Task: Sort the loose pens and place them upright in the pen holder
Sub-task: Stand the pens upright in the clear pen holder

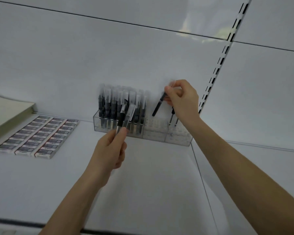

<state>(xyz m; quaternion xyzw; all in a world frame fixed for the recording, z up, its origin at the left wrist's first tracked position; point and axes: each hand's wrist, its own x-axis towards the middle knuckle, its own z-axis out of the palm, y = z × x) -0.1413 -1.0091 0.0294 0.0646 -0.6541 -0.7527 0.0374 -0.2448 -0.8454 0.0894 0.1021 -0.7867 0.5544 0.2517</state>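
A clear acrylic pen holder (155, 134) stands on a white shelf against the back wall. Its left part is packed with several upright black pens (115, 106) with clear caps. My left hand (110, 150) is shut on a small bunch of loose pens (124, 116), held in front of the holder's left part. My right hand (182, 99) hovers above the holder's right part, shut on a black pen (159, 104) that slants down to the left. Two more pens (173, 118) hang below that hand, tips in the right compartment. The middle compartment holds no pens.
Rows of small boxed erasers (39, 134) lie flat on the shelf at the left. A stack of pale paper or pads (8, 111) sits at the far left. A slotted shelf upright (217, 70) runs up the wall behind my right hand.
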